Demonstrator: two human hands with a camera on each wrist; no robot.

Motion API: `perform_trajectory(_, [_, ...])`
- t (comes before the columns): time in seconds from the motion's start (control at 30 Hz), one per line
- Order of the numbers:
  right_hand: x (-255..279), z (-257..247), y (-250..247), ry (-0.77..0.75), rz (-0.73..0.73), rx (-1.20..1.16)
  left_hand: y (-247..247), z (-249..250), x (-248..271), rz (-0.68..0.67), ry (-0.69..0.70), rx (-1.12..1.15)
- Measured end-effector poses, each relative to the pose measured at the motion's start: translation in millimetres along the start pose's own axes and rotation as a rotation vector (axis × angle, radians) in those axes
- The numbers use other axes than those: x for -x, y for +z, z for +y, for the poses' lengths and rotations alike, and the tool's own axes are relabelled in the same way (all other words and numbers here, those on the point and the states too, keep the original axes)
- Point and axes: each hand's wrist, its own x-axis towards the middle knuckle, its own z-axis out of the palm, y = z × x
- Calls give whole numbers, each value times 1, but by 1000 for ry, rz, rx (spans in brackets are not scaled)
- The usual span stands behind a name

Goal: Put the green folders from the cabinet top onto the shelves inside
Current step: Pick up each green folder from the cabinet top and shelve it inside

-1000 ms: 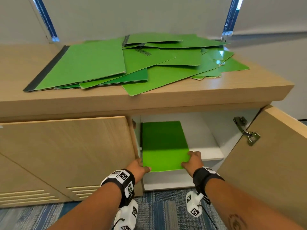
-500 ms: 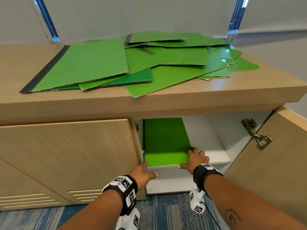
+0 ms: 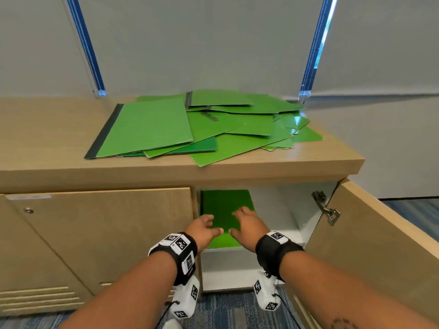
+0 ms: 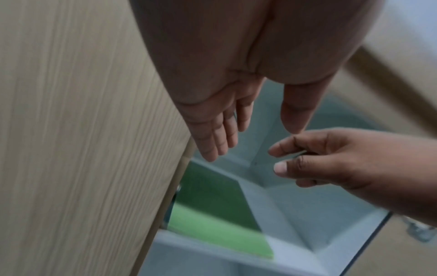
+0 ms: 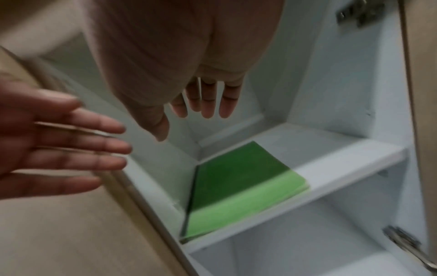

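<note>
A loose pile of green folders (image 3: 202,124) lies spread on the wooden cabinet top (image 3: 47,138). One green folder (image 3: 223,200) lies flat on the white upper shelf (image 3: 285,231) inside the cabinet, against the left wall. My left hand (image 3: 212,225) and right hand (image 3: 237,222) hover side by side in front of it, fingers straight and holding nothing. In the right wrist view the folder (image 5: 236,186) lies free on the shelf with both hands above it. The left wrist view shows my left fingers (image 4: 222,138) spread and the right hand (image 4: 331,164) beside them.
The right cabinet door (image 3: 368,233) stands open with a metal hinge (image 3: 325,207) on its inner side. The left door (image 3: 107,233) is shut. Below the shelf is a lower white compartment (image 5: 307,242). Blue-patterned carpet (image 3: 225,312) covers the floor.
The folder slid fully onto the shelf. Both hands let go of its front edge and lifted off it. The head view rose and now takes in more wall.
</note>
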Motion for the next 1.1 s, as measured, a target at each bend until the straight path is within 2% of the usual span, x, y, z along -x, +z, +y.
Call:
perform_trajectory(0.13, [23,-51,-64,-106,35,24,-26,54,30,61,132,-44])
perform_trajectory(0.27, [35,-94,-133,-204,187,84,-56,110,60,182,326,-125])
perform_trajectory(0.33, [33,-108,-161,-229,299,51,-70,136,72,301,416,-150])
perform_trajectory(0.4, [23,-115,-179,-277,368,64,-85,156,72,469,447,-244])
perform_trajectory(0.47, [9,-119,-186,-313,307,119,-102,170,65,620,449,-339])
perform_trajectory(0.53, [-2,-123,-186,-307,214,120,-117,179,52,699,375,-487])
perform_trajectory(0.57, [-6,-123,-183,-293,174,110,-121,179,46,672,280,-599])
perform_trajectory(0.63, [-8,-122,-174,-267,97,116,-126,173,37,517,96,-754])
perform_trajectory(0.67, [-8,-121,-170,-261,68,129,-125,168,34,457,46,-782])
perform_trajectory(0.73, [-8,-117,-169,-264,60,106,-121,157,33,435,26,-882])
perform_trajectory(0.8, [-9,-114,-174,-256,126,15,-116,150,42,510,83,-1014])
perform_trajectory(0.87, [-13,-112,-178,-177,194,-121,-109,140,51,535,161,-1082])
perform_trajectory(1.0, [-21,-107,-179,31,237,-327,-100,125,62,586,350,-1013])
perform_trajectory(1.1, [-23,-106,-180,111,260,-397,-96,123,75,605,491,-911])
